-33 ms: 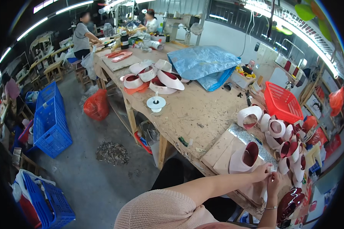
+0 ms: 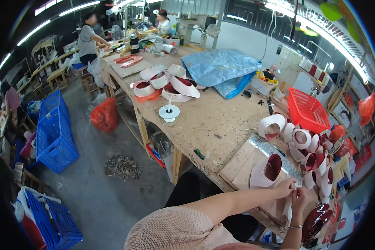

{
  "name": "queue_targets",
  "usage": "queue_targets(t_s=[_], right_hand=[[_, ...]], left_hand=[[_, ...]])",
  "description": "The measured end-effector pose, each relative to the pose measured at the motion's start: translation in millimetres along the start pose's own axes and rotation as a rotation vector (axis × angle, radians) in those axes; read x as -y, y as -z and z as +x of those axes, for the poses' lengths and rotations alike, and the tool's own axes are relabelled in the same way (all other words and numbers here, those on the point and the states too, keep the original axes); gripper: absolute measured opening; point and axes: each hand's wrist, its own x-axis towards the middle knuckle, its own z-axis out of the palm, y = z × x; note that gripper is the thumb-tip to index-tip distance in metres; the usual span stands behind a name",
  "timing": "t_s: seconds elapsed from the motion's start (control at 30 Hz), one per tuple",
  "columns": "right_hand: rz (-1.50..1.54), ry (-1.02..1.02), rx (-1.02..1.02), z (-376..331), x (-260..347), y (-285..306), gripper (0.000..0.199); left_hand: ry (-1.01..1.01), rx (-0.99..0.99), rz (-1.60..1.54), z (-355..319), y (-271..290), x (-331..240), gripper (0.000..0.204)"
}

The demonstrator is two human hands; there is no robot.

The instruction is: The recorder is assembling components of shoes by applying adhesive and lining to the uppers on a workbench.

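At the right end of the workbench, my left hand (image 2: 285, 188) and my right hand (image 2: 299, 197) meet fingertip to fingertip. The fingers of both are closed in a pinch, around something small and pale that is mostly hidden. Just left of them stands a pale pink shoe upper (image 2: 259, 175) with a dark red lining. Below my left wrist, a pale strip of material (image 2: 288, 209) shows between my forearms. A glossy dark red object (image 2: 316, 223) lies beside my right forearm.
More shoe uppers (image 2: 301, 139) crowd the bench's right side, near a red basket (image 2: 308, 110). Farther back are another pile of uppers (image 2: 181, 88), a blue plastic sheet (image 2: 221, 66) and a white spool (image 2: 169, 114). Blue crates (image 2: 56, 143) stand on the floor; a person (image 2: 87, 41) stands at the back left.
The pale bit between my fingertips shows less than before. My hands stay almost in the same place, and the whole view has shifted very slightly.
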Motion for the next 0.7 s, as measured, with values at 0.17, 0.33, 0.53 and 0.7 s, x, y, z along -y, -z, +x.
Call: queue_targets(t_s=[0.17, 0.33, 0.53, 0.7], right_hand=[[0.366, -0.479, -0.159, -15.2, -67.6, 28.8, 0.007], [0.470, -0.679, -0.388, -12.4, -125.9, 85.9, 0.015], [0.622, -0.757, -0.823, -17.9, -133.8, 149.1, 0.034], [0.922, -0.706, -0.509, -46.6, 7.4, 90.7, 0.019]], left_hand=[[0.064, 0.054, 0.083, -11.0, -6.4, -17.5, 0.033], [0.007, 0.056, 0.096, -12.7, -5.9, -25.9, 0.029], [-0.168, 0.017, 0.569, -18.7, -10.2, -17.4, 0.046], [-0.113, 0.199, -0.298, -30.7, -3.5, -54.6, 0.066]])
